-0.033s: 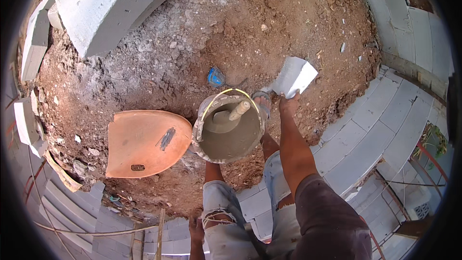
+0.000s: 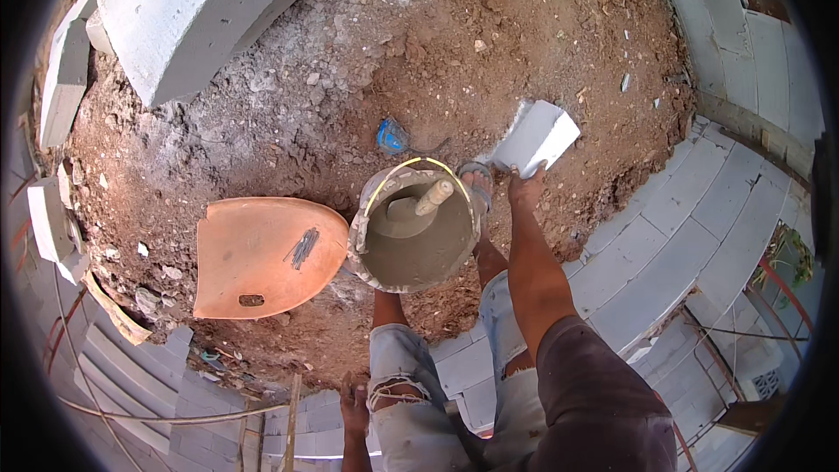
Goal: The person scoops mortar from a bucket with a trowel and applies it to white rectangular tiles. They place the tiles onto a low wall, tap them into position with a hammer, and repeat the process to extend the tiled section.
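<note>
My right hand (image 2: 527, 189) reaches down past my right foot and is closed on the near edge of a pale, cut piece of concrete block (image 2: 535, 135), which is low over the soil or resting on it. My left hand (image 2: 354, 404) hangs beside my left knee, loosely open with nothing seen in it. Between my legs and the block stands a bucket (image 2: 354, 249) with a yellow handle, partly filled with grey mortar (image 2: 406, 260). A trowel (image 2: 433, 197) with a wooden grip lies in the mortar, touched by neither hand.
Left of the bucket lies an orange plastic chair seat (image 2: 249, 249) with a slot. A blue plastic piece (image 2: 391, 136) sits on the rubble-strewn soil (image 2: 489, 44). Large pale blocks (image 2: 197, 17) stand at the far left. Pale block walls (image 2: 669, 227) edge the right.
The block piece and my right hand have shifted very slightly, baring more white dust on the soil. My left hand has moved up a little beside my knee.
</note>
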Demonstrator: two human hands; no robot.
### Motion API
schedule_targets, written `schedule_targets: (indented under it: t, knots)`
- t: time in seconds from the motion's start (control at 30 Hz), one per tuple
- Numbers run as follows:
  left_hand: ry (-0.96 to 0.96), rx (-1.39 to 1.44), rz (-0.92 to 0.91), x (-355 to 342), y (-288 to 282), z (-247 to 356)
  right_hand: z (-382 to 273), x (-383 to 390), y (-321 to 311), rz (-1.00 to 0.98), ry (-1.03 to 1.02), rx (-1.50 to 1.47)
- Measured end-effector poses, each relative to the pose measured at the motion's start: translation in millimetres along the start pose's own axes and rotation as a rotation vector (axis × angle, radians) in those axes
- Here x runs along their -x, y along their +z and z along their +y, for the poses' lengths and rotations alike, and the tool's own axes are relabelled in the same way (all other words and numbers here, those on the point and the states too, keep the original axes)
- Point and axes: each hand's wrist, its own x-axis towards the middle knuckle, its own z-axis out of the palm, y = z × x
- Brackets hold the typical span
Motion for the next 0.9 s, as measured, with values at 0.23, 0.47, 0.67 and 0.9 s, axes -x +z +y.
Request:
schedule_targets:
  t: [0.23,0.47,0.67,0.9]
  knots:
    - [0.36,0.171,0.083,-38.6,32.4,187.7,-26.7,-42.9,-50.1,-0.372,-0.351,0.268]
    - [0.681,0.637,0.075,-140.3,22.2,463.9,-340.5,97.4,-68.2,-0.893,-0.588,-0.375]
    - [0.617,0.534,-0.031,-173.7,25.5,587.2,-501.5,161.6,-44.0,-0.961,-0.59,-0.515]
    - [0.539,0.614,0.03,-172.6,23.6,555.4,-472.5,167.9,-32.9,-1.157,-0.427,-0.8]
